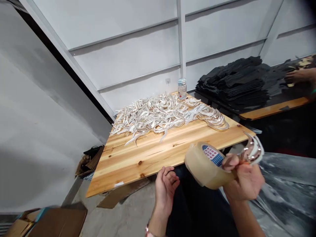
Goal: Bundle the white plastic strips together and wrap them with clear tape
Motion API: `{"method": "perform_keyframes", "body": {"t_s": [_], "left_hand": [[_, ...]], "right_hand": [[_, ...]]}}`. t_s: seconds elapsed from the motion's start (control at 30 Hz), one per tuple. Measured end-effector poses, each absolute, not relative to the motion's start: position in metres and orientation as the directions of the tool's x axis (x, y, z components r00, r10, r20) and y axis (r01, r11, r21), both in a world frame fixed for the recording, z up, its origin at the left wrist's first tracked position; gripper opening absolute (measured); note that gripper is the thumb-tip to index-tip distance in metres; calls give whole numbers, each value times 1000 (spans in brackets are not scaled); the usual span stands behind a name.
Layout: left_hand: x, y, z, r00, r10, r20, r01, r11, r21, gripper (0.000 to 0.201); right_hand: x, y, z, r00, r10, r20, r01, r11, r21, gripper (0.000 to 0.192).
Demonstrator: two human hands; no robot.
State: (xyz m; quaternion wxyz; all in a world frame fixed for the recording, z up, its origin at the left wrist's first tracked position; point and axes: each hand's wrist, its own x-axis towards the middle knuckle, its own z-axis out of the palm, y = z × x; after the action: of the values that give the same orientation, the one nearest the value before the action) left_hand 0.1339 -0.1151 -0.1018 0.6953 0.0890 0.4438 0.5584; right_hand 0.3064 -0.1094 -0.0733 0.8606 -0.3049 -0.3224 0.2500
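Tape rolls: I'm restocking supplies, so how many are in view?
1: the tape roll is in the right hand, held beside a curved shiny strip. Others may be hidden.

Bare table front point(148, 154); silver strips point(163, 115) behind.

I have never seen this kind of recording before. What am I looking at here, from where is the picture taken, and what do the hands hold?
There is no machine here. A person wears a camera on the head, so the single picture looks forward and down at their own two bare hands. The right hand holds a roll of clear packing tape together with a bundle of shiny curved strips. The left hand is open, holds nothing, and hangs near the edge of the wooden table. On the table lies a big pile of silvery curved pieces and a small plastic bottle. To the right, another table carries stacks of black sheets, where another person's hand works.
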Motion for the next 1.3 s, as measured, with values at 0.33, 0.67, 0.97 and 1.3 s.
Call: {"method": "perform_keyframes", "body": {"t_s": [0.33,0.67,0.97,1.3], "left_hand": [[140,-145,-70,-329,944,18,-92,-52,994,31],[138,-112,-75,-176,983,50,-150,-77,986,33],[134,-114,-77,-167,979,-114,-439,29,898,28],[111,-105,-59,-117,992,-46,-293,10,956,24]], "right_hand": [[304,-118,-87,607,707,362,-317,634,-706,21],[295,-125,-84,513,769,382,-329,587,-740,25],[296,-127,-92,416,847,330,-369,490,-790,30],[296,-127,-94,385,864,323,-319,453,-833,33]]}}
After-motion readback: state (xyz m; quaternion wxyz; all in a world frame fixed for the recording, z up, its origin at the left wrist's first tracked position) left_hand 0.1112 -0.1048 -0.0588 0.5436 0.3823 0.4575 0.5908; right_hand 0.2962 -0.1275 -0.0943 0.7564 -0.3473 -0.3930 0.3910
